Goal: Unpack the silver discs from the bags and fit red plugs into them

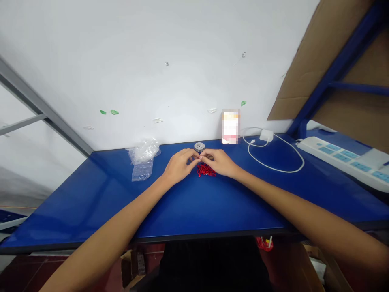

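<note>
In the head view, the tips of the left hand (182, 164) and right hand (220, 161) meet, thumbs and fingers pinched close; whether they grasp anything is too small to tell. The pile of red cords (206, 170) lies on the blue table (197, 211) just on the near side of the fingertips. Just beyond the fingers sits a round silver object (199, 147). Clear plastic bags (144, 156) lie left of them; a white cable (291, 172) curves well to their right.
</note>
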Tool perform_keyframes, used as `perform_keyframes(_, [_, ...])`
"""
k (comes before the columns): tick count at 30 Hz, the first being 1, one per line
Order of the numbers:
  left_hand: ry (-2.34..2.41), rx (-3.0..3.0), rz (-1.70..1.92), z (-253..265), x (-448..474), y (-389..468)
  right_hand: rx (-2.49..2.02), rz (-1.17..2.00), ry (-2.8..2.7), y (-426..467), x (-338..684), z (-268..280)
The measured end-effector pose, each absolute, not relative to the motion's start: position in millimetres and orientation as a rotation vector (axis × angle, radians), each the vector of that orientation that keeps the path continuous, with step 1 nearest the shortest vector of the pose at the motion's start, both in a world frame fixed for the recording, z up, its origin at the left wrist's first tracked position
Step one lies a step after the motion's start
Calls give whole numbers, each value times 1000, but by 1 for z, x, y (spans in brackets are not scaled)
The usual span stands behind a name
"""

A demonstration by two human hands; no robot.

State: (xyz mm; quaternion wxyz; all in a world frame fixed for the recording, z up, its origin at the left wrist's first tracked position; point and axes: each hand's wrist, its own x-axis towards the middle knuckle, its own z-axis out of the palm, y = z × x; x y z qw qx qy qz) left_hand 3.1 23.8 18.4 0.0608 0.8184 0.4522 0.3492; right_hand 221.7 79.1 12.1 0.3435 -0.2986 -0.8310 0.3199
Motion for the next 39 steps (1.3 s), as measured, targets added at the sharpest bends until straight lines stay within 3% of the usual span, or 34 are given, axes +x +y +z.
perform_keyframes(5, [1385, 2453, 1066, 18, 3, 25, -785, 800, -2167, 76, 220, 13])
perform_keyframes(16, [1463, 2327, 1219, 27, 2, 25, -864, 74, -2300, 113, 226, -7])
perform_keyframes(30, [1373, 2319, 1080, 23, 10, 25, -877, 74, -2287, 130, 231, -5])
perform_keyframes(39, [1359, 2230, 1118, 26, 7, 23, -638, 76, -2026, 118, 247, 19])
